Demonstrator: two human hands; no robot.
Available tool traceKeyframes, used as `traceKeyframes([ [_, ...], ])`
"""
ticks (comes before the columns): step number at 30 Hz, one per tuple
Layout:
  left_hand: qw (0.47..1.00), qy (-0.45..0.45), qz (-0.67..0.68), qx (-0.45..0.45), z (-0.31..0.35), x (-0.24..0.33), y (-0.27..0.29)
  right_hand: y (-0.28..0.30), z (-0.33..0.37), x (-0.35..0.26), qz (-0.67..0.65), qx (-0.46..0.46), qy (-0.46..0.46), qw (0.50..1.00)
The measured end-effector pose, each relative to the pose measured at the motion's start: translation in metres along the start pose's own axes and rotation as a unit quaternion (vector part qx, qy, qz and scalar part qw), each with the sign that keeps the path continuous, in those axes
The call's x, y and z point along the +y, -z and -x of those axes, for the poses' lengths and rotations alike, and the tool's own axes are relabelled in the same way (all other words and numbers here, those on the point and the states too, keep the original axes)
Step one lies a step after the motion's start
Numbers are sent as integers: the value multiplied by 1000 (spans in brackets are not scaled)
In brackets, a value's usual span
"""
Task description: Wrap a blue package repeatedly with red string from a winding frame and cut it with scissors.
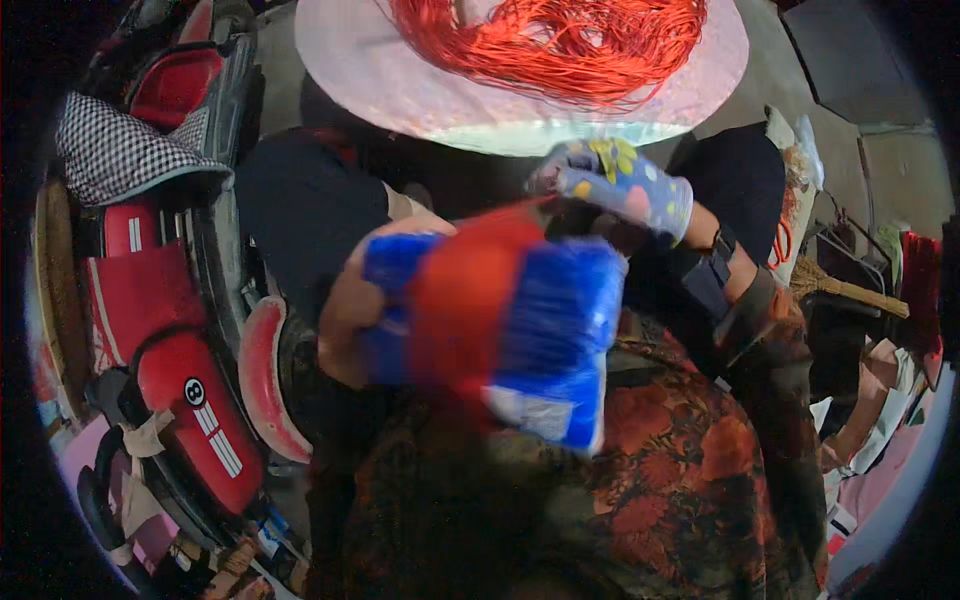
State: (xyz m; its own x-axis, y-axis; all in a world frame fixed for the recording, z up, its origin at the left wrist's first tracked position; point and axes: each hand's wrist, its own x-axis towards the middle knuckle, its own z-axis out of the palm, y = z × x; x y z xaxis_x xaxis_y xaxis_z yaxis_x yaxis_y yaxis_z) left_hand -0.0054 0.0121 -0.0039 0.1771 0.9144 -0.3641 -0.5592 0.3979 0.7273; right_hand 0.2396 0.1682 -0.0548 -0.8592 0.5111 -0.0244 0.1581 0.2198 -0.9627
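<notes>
Table beyond package, broom right.

In front of you is a round table, its top pale pink and faintly patterned, with a pale mint edge nearest you. Directly on it lies a loose heap of thin red cord (strands looping over one another), cut off by the view's upper edge.

1 round numbered badge on red seat.
</notes>
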Motion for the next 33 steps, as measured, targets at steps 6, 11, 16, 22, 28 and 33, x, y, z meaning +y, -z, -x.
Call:
traceKeyframes([
  [6,978,-147,48,139,-15,-5,9,-26,30,-35,212,-70,126,966],
  [11,971,-43,-215,92,-22,-14,9,2,8,-79,235,-91,138,958],
  [16,990,98,-88,-57,-7,-4,8,16,-11,-42,-27,-50,9,998],
  [22,966,-42,253,-30,8,-19,20,-12,19,-21,-106,-30,-60,992],
  [28,964,-170,80,187,-31,-20,8,-18,27,-59,365,-87,172,911],
  [33,969,-4,-233,82,-21,-18,14,10,-4,-75,239,-47,141,960],
])
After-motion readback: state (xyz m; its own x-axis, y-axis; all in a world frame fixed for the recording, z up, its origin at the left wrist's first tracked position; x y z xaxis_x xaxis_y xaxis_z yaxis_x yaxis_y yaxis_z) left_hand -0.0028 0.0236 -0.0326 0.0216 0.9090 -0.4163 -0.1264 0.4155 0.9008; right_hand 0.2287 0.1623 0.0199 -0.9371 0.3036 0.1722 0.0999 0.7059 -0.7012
